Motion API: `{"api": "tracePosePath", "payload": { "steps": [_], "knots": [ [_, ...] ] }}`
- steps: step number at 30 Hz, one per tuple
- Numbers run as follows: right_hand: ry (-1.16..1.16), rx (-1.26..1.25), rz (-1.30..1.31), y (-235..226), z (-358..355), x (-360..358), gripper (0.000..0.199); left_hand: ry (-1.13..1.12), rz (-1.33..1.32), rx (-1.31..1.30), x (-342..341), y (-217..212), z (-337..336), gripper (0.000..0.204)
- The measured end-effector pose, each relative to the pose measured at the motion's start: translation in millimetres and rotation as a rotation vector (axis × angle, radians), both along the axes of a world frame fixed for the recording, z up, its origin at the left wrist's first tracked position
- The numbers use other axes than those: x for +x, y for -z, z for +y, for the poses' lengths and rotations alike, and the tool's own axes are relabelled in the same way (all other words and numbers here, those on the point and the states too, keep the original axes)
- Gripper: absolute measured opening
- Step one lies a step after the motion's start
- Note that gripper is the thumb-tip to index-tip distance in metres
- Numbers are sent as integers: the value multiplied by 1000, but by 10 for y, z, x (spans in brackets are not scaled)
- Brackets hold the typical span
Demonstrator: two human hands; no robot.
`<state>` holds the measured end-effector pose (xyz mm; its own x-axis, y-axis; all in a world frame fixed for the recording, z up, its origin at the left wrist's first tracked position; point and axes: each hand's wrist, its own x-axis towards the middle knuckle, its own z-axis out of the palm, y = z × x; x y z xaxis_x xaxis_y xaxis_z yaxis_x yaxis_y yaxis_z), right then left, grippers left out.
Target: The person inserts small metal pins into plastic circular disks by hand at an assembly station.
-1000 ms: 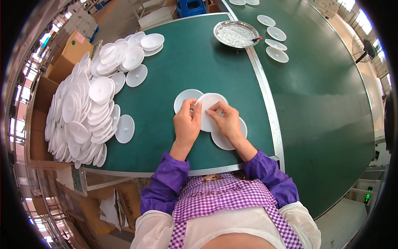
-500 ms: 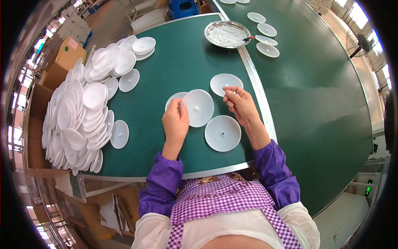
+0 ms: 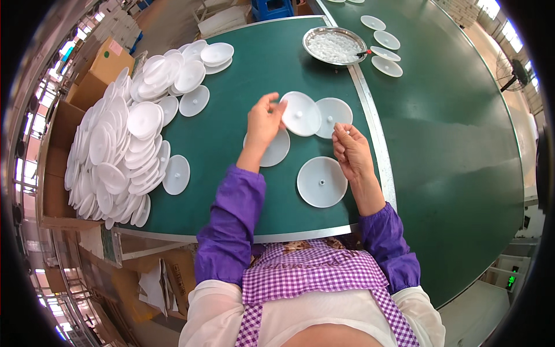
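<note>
Left hand (image 3: pixel 263 121) pinches round white plastic disc (image 3: pixel 300 113), lifted above green surface (image 3: pixel 243 81). Second disc (image 3: pixel 272 147) beneath, partly hidden by left hand. Right hand (image 3: pixel 350 151) fingertips pinched; held item too small to identify.

Counts, head view. Hands: two, a left hand (image 3: pixel 263 122) and a right hand (image 3: pixel 350 151). White discs near the hands: four, one held (image 3: pixel 300 113) and three flat on the green table (image 3: pixel 243 69). Metal bowl (image 3: pixel 335 45): one. Discs beyond it: three whole. Heaped discs (image 3: pixel 115 156) at left: too many to count. Cardboard box (image 3: pixel 101 66): one.
</note>
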<state>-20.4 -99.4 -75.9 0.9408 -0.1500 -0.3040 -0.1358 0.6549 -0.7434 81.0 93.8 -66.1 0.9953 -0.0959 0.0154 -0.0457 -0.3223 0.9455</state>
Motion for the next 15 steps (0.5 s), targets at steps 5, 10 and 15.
{"api": "tracePosePath", "payload": {
  "steps": [5, 10, 15],
  "knots": [
    [-8, 299, -13, 58, -82, -74, 18, -120, -329, 144, 127, 9, 479, 37],
    [4, 150, 27, 25, -80, -137, 15, -169, -359, 463, -563, -5, 414, 27],
    [-65, 12, -8, -61, 145, -132, 14, -445, -734, 884, -488, 377, 663, 32]
  ]
}}
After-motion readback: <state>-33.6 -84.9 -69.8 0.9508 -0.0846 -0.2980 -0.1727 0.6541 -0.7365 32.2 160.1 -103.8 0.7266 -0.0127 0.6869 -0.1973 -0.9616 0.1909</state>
